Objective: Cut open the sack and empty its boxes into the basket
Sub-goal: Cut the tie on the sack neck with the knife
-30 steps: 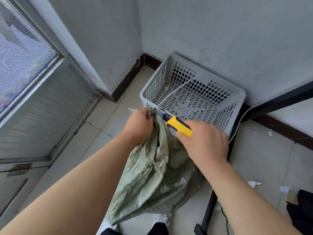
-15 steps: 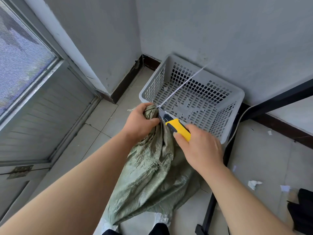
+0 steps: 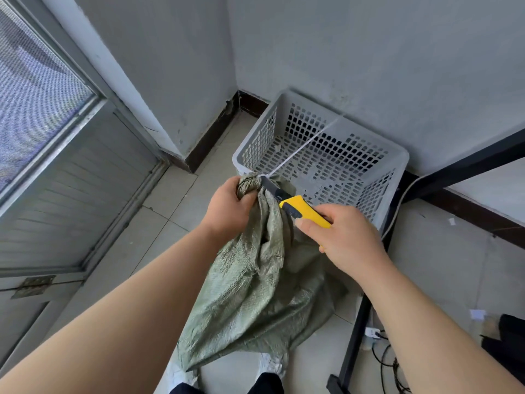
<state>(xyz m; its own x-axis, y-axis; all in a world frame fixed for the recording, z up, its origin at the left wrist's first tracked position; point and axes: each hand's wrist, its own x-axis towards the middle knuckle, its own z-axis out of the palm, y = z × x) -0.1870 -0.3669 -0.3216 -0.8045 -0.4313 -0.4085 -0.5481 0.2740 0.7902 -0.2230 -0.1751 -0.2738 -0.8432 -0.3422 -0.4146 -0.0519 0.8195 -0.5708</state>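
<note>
A green woven sack [image 3: 255, 294] stands on the tiled floor in front of me, its neck bunched and tied with a white string [image 3: 301, 149] that stretches taut over the basket. My left hand [image 3: 227, 209] grips the bunched neck. My right hand [image 3: 343, 237] holds a yellow utility knife [image 3: 304, 211], its blade laid against the string at the knot. A grey perforated plastic basket [image 3: 397, 163] sits in the corner just behind the sack, holding only a few scraps. The sack's contents are hidden.
Grey walls meet behind the basket. A door with a mesh window [image 3: 42, 95] stands at the left. A black metal frame [image 3: 355, 336] rises at the right, with cables [image 3: 389, 362] and paper scraps on the floor beyond it. My shoes show at the bottom.
My left hand has lifted the sack's neck higher. The string has swung up and pulled taut over the basket, and the knife blade now shows against the knot.
</note>
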